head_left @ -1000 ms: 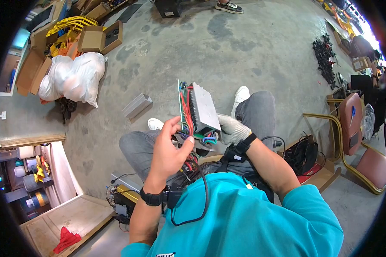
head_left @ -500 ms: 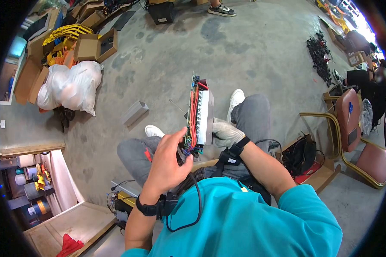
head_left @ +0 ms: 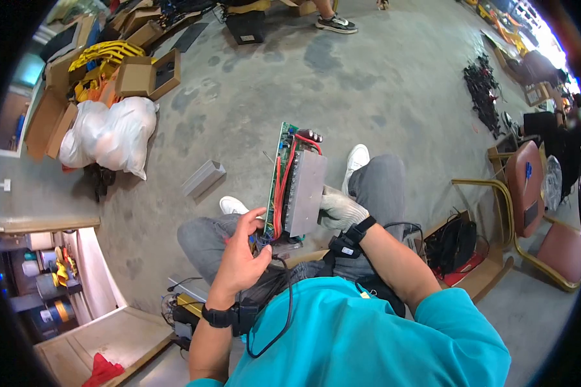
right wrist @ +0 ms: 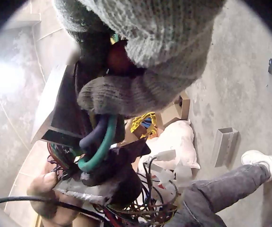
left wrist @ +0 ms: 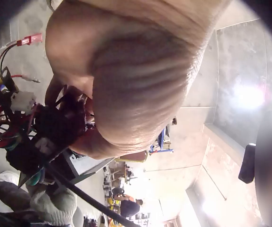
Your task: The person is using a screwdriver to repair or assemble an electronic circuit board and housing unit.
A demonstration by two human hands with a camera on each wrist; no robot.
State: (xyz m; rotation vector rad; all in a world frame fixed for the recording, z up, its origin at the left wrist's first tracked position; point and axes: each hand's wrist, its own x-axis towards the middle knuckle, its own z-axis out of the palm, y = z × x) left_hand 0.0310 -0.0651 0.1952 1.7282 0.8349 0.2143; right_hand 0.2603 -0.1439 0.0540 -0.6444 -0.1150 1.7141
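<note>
A green circuit board [head_left: 274, 206] with a grey metal heat sink [head_left: 306, 190] and red wires stands tilted above my lap. My right hand [head_left: 343, 208], in a knitted glove, grips it from the heat sink side. In the right wrist view the gloved fingers [right wrist: 122, 92] curl beside a dark red rounded thing and a loop of green cable [right wrist: 98, 158]. My bare left hand [head_left: 242, 261] holds the board's lower end and its wires between thumb and fingers. A thin rod [head_left: 268, 156] juts out past the board's left edge. Loose connectors [right wrist: 166, 172] hang below.
A metal channel piece [head_left: 204, 178] lies on the floor ahead of my left shoe. White bags [head_left: 113, 135] and cardboard boxes stand at the left. To the right are a chair [head_left: 524, 187] and an open box with a black bag [head_left: 452, 245].
The board first turned nearly edge-on, then its heat sink face swung back into view. My left hand loosened from the lower end, then closed in on it again. The right hand kept its grip.
</note>
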